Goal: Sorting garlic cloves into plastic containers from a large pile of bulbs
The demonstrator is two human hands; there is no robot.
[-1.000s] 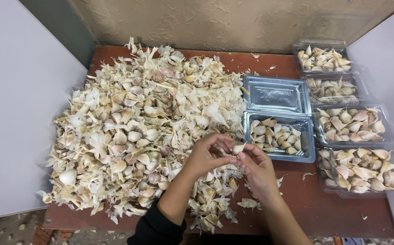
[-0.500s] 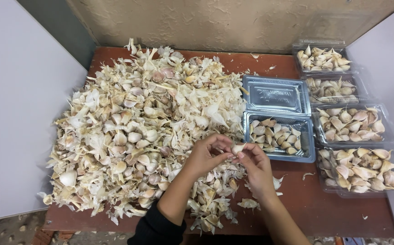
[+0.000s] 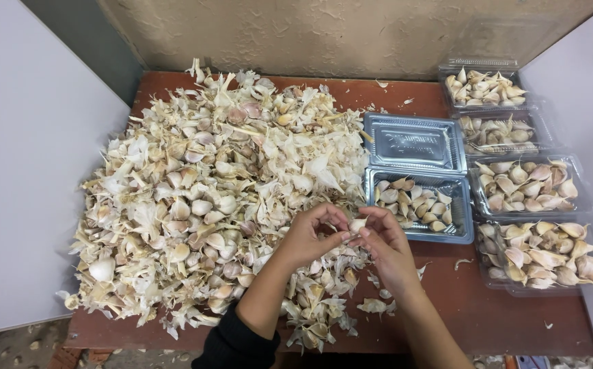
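Note:
My left hand (image 3: 312, 236) and my right hand (image 3: 385, 244) meet over the front of the table and pinch one small garlic clove (image 3: 356, 225) between their fingertips. A big heap of garlic cloves and papery skins (image 3: 208, 191) covers the left and middle of the red-brown table (image 3: 501, 314). Just right of my hands lies an open clear plastic box (image 3: 462, 225) partly filled with cloves, its empty lid (image 3: 414, 141) folded back behind it.
Several closed clear boxes full of cloves (image 3: 541, 254) stand in a column along the right edge. White panels (image 3: 23, 171) wall in both sides, and a rough beige wall (image 3: 324, 34) stands behind. Loose skins (image 3: 373, 306) lie by my right wrist.
Both hands stay at the same spot, fingers shifting slightly on the clove. Nothing else has moved.

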